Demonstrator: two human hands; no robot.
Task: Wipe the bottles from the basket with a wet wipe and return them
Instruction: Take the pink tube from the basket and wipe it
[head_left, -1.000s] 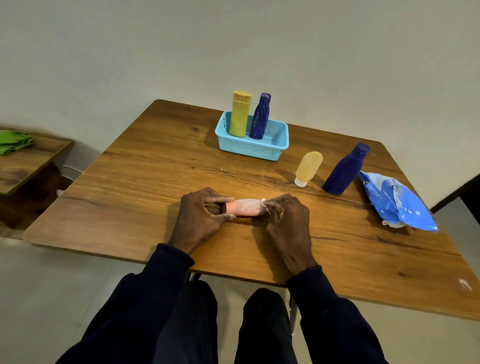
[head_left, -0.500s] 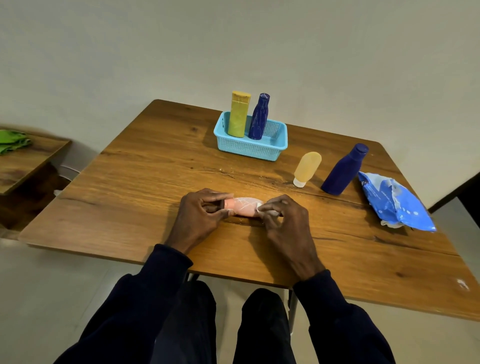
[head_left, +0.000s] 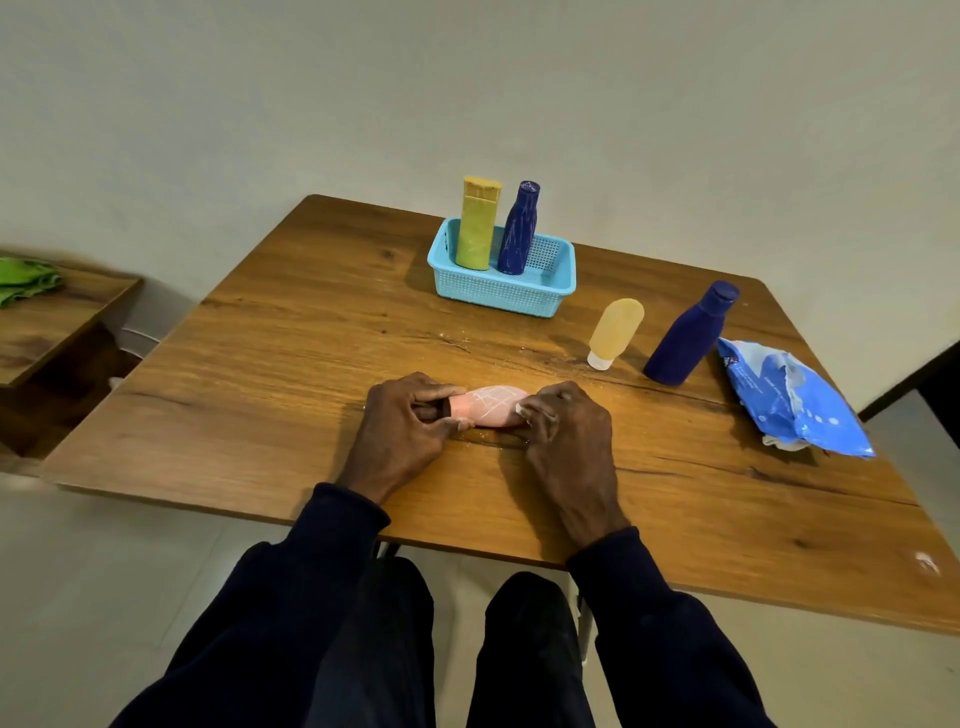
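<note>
A small pink bottle (head_left: 488, 406) lies on its side on the wooden table (head_left: 291, 364), between my hands. My left hand (head_left: 402, 426) grips its dark cap end. My right hand (head_left: 563, 436) pinches a white wet wipe (head_left: 521, 411) against the bottle's other end. At the back, a light blue basket (head_left: 506, 291) holds an upright yellow bottle (head_left: 477, 228) and a dark blue bottle (head_left: 518, 228). To its right on the table stand a pale yellow tube (head_left: 615, 332) on its white cap and a larger dark blue bottle (head_left: 688, 335).
A crumpled blue wet-wipe pack (head_left: 789, 400) lies near the table's right edge. A lower wooden side table (head_left: 47, 327) with a green cloth (head_left: 26, 280) stands to the left. A plain wall runs behind the table.
My right hand slid left along the pink bottle with the wipe, then back right a little. My left hand kept its hold on the cap end.
</note>
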